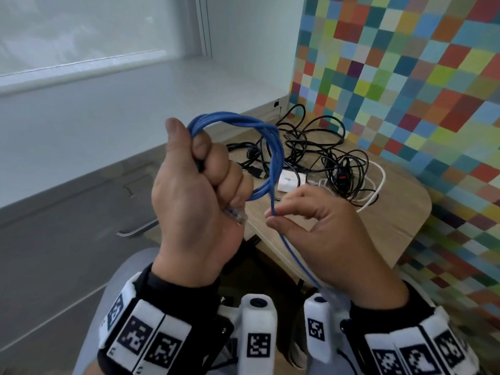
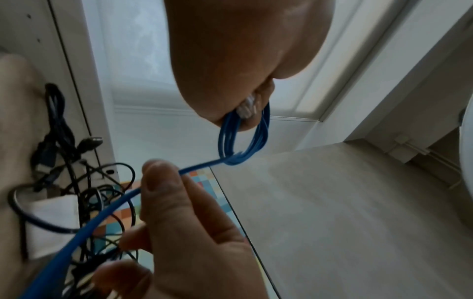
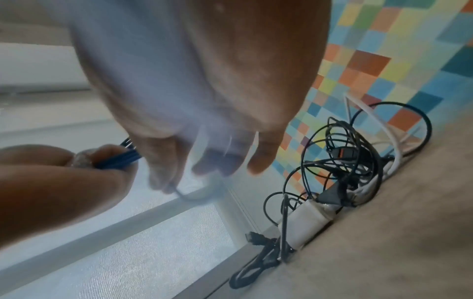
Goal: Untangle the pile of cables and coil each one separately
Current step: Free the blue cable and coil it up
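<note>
- The wall (image 1: 405, 77) on the right has many little colored squares, and it stands right up against the far side of the bench.
- The bench (image 1: 338, 239) is light wood with a round corner on the right side. Its near part is bare, so there is room there to move.
- The pile of cables (image 1: 319, 147) sits at the back of the bench, close to the colored wall. It is a messy knot of black cables with loops sticking up.
- A white cable (image 1: 376, 196) curves around the right side of the pile, near the bench edge.
- A small white box (image 1: 290, 182) lies at the front of the pile, touching the black cables.
- The blue cable (image 1: 243, 123) is up in the air, in front of the pile and apart from it. Most of it is wound into a round ring of several loops. One loose end runs down toward the person's lap.
- The left hand (image 1: 194, 201) is closed in a fist around the blue ring. A clear plug (image 1: 238, 215) sticks out at the bottom of the fist.
- The right hand (image 1: 324, 234) pinches the loose blue end between thumb and first finger, just below the ring. Its other fingers are curled loosely.
</note>
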Demonstrator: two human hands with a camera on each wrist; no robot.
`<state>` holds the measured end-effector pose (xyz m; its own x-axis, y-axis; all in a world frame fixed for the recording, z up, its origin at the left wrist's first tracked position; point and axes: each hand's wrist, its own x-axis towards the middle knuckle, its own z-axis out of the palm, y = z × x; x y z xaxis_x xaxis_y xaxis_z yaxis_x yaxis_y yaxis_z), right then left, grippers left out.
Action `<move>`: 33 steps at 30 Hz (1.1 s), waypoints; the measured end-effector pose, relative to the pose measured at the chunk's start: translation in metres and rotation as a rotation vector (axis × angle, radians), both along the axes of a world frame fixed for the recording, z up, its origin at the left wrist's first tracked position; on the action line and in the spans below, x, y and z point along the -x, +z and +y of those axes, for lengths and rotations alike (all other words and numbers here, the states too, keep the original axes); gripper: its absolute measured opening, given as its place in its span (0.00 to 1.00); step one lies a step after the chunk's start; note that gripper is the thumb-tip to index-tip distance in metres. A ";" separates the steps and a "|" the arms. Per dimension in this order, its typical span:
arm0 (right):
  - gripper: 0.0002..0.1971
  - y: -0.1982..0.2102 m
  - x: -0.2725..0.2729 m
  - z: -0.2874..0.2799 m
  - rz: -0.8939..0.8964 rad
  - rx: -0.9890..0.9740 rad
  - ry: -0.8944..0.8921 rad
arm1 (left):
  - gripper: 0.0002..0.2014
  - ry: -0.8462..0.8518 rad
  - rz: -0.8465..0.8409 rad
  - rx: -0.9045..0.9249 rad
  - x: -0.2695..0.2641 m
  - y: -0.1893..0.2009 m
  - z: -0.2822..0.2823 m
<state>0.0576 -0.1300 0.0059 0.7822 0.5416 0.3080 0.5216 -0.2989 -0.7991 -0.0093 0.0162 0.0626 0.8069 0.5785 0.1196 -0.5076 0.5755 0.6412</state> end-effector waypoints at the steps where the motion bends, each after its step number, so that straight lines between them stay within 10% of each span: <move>1: 0.03 -0.001 0.000 0.000 -0.046 -0.014 -0.036 | 0.26 -0.029 -0.005 0.023 0.000 0.000 -0.002; 10: 0.14 0.010 0.010 0.008 0.467 -0.514 0.178 | 0.25 -0.084 -0.039 0.115 -0.005 -0.004 -0.015; 33: 0.09 0.007 0.017 0.020 0.324 -0.575 0.011 | 0.24 0.158 0.029 -0.078 -0.015 -0.018 -0.025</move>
